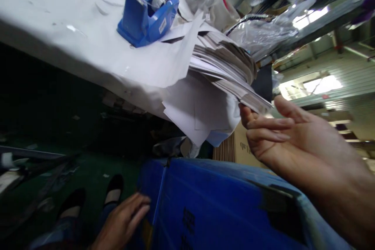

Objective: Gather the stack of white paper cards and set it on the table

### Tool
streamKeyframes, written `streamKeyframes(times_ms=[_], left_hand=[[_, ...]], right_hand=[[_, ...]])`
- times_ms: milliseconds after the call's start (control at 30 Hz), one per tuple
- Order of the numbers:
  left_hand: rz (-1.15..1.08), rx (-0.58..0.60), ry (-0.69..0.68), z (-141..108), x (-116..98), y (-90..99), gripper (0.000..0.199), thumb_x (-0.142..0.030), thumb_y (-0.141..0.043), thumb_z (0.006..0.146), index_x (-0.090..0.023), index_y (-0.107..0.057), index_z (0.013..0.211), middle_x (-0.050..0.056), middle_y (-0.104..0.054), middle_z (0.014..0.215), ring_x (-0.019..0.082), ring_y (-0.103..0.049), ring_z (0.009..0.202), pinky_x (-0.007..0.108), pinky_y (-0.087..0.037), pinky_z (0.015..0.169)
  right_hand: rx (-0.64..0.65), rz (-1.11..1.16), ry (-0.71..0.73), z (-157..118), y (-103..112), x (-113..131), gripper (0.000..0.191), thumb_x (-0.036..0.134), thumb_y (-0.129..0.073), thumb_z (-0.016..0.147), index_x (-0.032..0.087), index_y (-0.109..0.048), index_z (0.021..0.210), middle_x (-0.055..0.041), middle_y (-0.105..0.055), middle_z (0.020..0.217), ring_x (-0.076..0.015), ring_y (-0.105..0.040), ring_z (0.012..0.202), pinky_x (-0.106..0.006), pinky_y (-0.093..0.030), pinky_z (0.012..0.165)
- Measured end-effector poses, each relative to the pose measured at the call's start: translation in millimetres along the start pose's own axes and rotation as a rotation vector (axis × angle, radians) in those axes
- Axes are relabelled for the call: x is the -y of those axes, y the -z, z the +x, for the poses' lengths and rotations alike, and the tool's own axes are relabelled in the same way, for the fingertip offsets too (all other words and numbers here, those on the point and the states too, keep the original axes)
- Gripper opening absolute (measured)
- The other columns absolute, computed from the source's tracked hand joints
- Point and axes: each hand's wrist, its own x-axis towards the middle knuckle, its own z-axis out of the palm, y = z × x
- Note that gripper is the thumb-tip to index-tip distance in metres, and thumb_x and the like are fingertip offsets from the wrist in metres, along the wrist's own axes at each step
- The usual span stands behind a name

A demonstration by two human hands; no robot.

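Note:
At the right, my right hand (275, 133) is at the near corner of a thick, fanned stack of papers (225, 62), its fingertips under the edge and its thumb beside the corner. The stack lies on the white-covered table (73, 47), its end jutting past the edge. My left hand (124, 218), blurred by motion, is low in front of the blue bin, fingers loosely stretched, holding nothing. Loose white sheets (199, 109) hang below the stack. A blue tape dispenser (148, 17) stands on the table beside the papers.
A large blue bin (211, 203) fills the lower middle. Behind it stands a cardboard box (246, 150). Clear plastic bags (258, 35) lie beyond the stack. A metal frame (32, 154) is at the lower left, near the person's feet on the green floor (96, 164).

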Motion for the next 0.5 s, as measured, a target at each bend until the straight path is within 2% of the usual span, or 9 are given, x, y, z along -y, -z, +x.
streamKeyframes(times_ms=[67, 100, 167, 200, 267, 367, 433, 500], left_hand=[[-0.156, 0.034, 0.085, 34, -65, 5.3, 0.046, -0.062, -0.048, 0.085, -0.023, -0.067, 0.101, 0.004, -0.069, 0.095, 0.020, -0.064, 0.090, 0.031, -0.053, 0.084], [-0.278, 0.043, 0.106, 51, -92, 6.2, 0.055, -0.066, -0.053, 0.080, -0.019, -0.064, 0.106, 0.007, -0.069, 0.100, 0.021, -0.064, 0.092, 0.031, -0.053, 0.082], [-0.560, 0.033, 0.109, 81, -134, 5.6, 0.075, -0.069, -0.063, 0.071, -0.015, -0.055, 0.123, 0.015, -0.061, 0.122, 0.026, -0.060, 0.109, 0.032, -0.053, 0.083], [-0.670, 0.005, 0.099, 94, -149, 4.6, 0.079, -0.069, -0.065, 0.070, -0.015, -0.052, 0.127, 0.016, -0.057, 0.128, 0.026, -0.057, 0.115, 0.032, -0.053, 0.085], [-0.784, -0.023, 0.056, 115, -172, 2.2, 0.077, -0.066, -0.069, 0.069, -0.013, -0.054, 0.123, 0.016, -0.059, 0.126, 0.025, -0.058, 0.113, 0.030, -0.054, 0.081], [-0.848, -0.086, 0.070, 138, -192, -0.2, 0.067, -0.065, -0.072, 0.066, -0.008, -0.063, 0.099, 0.014, -0.068, 0.097, 0.021, -0.065, 0.085, 0.026, -0.054, 0.066], [-0.854, -0.121, 0.076, 146, -200, -0.1, 0.062, -0.064, -0.074, 0.064, -0.007, -0.064, 0.088, 0.010, -0.068, 0.081, 0.017, -0.063, 0.068, 0.024, -0.052, 0.056], [-0.799, -0.099, 0.042, 149, -207, 1.3, 0.056, -0.061, -0.073, 0.067, -0.008, -0.066, 0.080, 0.007, -0.066, 0.070, 0.014, -0.059, 0.057, 0.022, -0.047, 0.050]], right_hand=[[0.016, 0.015, -0.027, 0, 1, 1, 0.042, 0.040, -0.032, 0.097, 0.008, -0.048, 0.120, -0.0079, -0.063, 0.081, -0.0017, -0.041, 0.037, -0.014, -0.035, 0.033], [0.025, 0.019, -0.041, 0, 2, 1, 0.042, 0.040, -0.032, 0.098, 0.008, -0.048, 0.120, -0.0087, -0.064, 0.082, -0.0017, -0.041, 0.037, -0.013, -0.034, 0.033], [0.053, 0.025, -0.066, 0, 3, -1, 0.040, 0.039, -0.032, 0.099, 0.009, -0.050, 0.118, -0.0081, -0.064, 0.080, -0.0018, -0.041, 0.037, -0.013, -0.034, 0.034], [0.062, 0.029, -0.078, 0, 4, -3, 0.040, 0.039, -0.032, 0.099, 0.009, -0.051, 0.117, -0.0074, -0.063, 0.079, -0.0018, -0.040, 0.036, -0.013, -0.034, 0.034], [0.061, 0.032, -0.103, 2, 7, -9, 0.039, 0.040, -0.032, 0.098, 0.011, -0.053, 0.115, -0.0065, -0.063, 0.077, -0.0016, -0.039, 0.035, -0.012, -0.032, 0.033], [-0.009, 0.018, -0.166, 7, 9, -18, 0.036, 0.037, -0.032, 0.097, 0.013, -0.053, 0.112, -0.0083, -0.064, 0.081, -0.0015, -0.038, 0.035, -0.012, -0.030, 0.031], [-0.073, 0.010, -0.194, 9, 9, -20, 0.032, 0.033, -0.031, 0.097, 0.012, -0.051, 0.111, -0.0087, -0.064, 0.081, -0.0010, -0.036, 0.034, -0.011, -0.029, 0.029], [-0.115, 0.020, -0.199, 9, 9, -17, 0.031, 0.032, -0.032, 0.097, 0.011, -0.050, 0.112, -0.0067, -0.062, 0.076, -0.0009, -0.034, 0.032, -0.012, -0.028, 0.028]])
